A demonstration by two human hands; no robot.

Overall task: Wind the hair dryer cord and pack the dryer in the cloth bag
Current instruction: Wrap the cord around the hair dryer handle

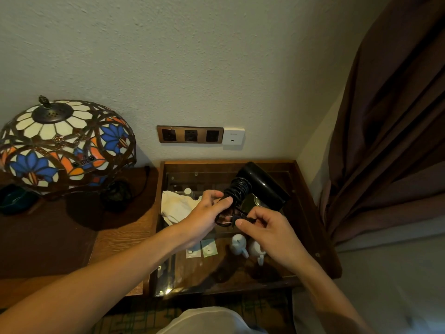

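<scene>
Head view: left hand (204, 210) grips the dryer (261, 186) handle, cord (237, 189) coiled around it, above the table (310, 213). Right hand (267, 231) pinches the plug (237, 219). Bag (179, 206) lies behind.

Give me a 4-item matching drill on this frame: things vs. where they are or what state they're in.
Things:
1. cord
2. cloth bag
3. stained-glass lamp
4. plug

Places or states:
A. standing on the wooden desk, far left
B. coiled around the dryer handle
C. pinched by the right hand
D. lying crumpled on the glass-topped table

Pairs: 1-B, 2-D, 3-A, 4-C. The left hand grips the wrapped handle.
</scene>
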